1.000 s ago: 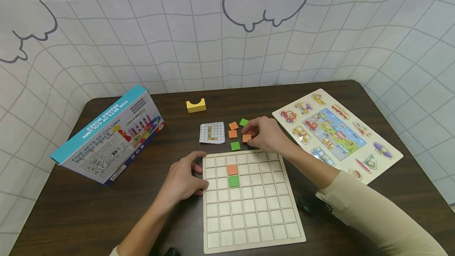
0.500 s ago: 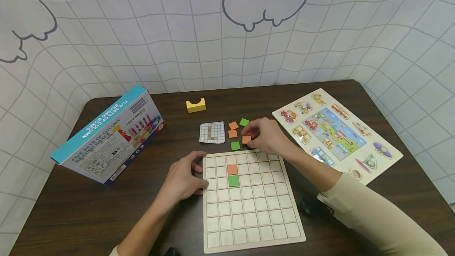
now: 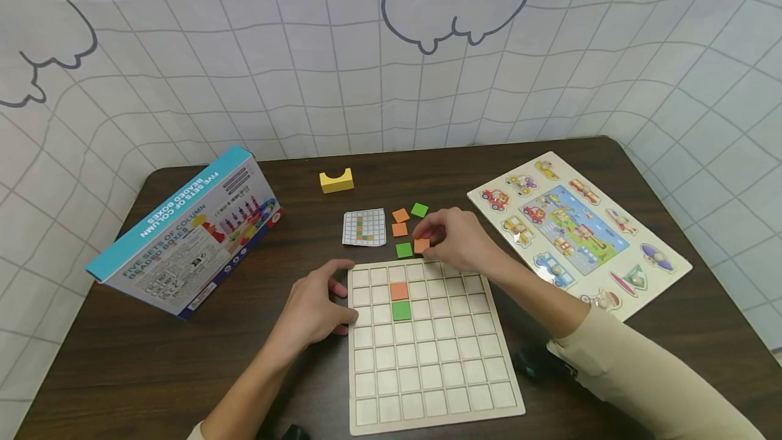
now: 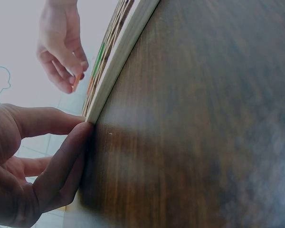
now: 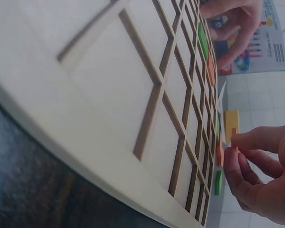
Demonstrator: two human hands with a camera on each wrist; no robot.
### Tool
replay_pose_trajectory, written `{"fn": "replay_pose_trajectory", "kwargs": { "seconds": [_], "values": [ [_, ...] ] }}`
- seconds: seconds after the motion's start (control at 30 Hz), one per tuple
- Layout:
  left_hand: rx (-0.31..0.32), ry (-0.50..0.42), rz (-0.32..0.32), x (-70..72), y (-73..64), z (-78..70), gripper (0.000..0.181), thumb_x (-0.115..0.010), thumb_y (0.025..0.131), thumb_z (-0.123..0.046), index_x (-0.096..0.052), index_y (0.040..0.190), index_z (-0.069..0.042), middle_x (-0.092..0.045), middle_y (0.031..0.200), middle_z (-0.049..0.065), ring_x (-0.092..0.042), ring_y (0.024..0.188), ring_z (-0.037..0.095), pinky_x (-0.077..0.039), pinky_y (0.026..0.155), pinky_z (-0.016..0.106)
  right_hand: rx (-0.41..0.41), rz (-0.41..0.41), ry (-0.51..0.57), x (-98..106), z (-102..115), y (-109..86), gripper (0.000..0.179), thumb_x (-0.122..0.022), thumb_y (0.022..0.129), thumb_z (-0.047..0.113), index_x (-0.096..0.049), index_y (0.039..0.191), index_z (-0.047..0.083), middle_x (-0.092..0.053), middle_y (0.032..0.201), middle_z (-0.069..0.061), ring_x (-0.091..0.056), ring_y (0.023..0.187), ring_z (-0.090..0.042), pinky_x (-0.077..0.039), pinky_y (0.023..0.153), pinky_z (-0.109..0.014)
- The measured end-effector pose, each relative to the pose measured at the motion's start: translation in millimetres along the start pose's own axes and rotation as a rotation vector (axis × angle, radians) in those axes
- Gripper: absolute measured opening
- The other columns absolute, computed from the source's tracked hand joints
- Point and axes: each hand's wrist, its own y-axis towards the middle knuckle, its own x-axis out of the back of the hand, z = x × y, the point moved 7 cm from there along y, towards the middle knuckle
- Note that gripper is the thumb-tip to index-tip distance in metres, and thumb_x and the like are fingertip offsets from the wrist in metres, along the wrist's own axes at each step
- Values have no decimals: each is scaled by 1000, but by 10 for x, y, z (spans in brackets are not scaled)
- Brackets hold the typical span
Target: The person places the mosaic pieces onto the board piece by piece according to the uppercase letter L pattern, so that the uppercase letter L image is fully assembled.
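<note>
- An orange tile sat pinched between the thumb and fingers of a person's right hand, just beyond the far edge of a wooden grid board, next to a loose green tile.
- The left hand held nothing up; its fingers were spread, touching the board's left edge.
- One orange square and one green square filled adjoining cells in the board's third column.
- Behind the board lay two more orange tiles, another green tile and a printed grid card.
- The dark wood-grain worktop also carried a yellow notched block, a blue-topped box at left and a picture puzzle at right.
- White grid-patterned fabric with outlined cartoon shapes hung behind.
</note>
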Motion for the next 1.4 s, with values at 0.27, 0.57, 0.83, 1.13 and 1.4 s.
{"fn": "replay_pose_trajectory", "kwargs": {
  "seconds": [0.27,0.57,0.83,1.13,1.4],
  "values": [
    [7,1,2,-1,-2,4,80,-83,74,8,-58,146,-16,-60,104,15,-66,55,17,-62,51,31,-11,9,8,-20,30,-56,25,-83,82,3,-79,103,14,-72,96,0,-64,87,-15,-54,79,-32],
    [20,12,4,-7,2,6,79,-84,75,6,-57,146,-17,-60,105,14,-66,55,18,-62,51,31,-1,17,30,-48,64,-141,24,-84,82,5,-79,104,14,-72,96,0,-64,87,-16,-54,78,-31],
    [22,15,4,-7,0,11,79,-84,76,5,-57,146,-18,-60,105,14,-66,54,18,-61,51,31,-4,29,50,-80,83,-194,24,-83,82,5,-79,103,14,-72,95,1,-64,87,-16,-54,78,-30],
    [25,18,5,-4,-1,-4,79,-85,76,4,-57,146,-18,-59,106,14,-65,55,18,-61,51,30,-5,33,45,-110,113,-264,25,-86,81,6,-79,103,15,-72,96,3,-64,88,-15,-55,81,-31],
    [30,-2,12,-6,6,9,80,-84,75,5,-56,147,-18,-59,107,15,-65,56,19,-61,52,31,10,42,39,-144,139,-319,25,-84,80,5,-79,102,16,-71,96,2,-64,91,-18,-53,79,-31]
  ]
}}
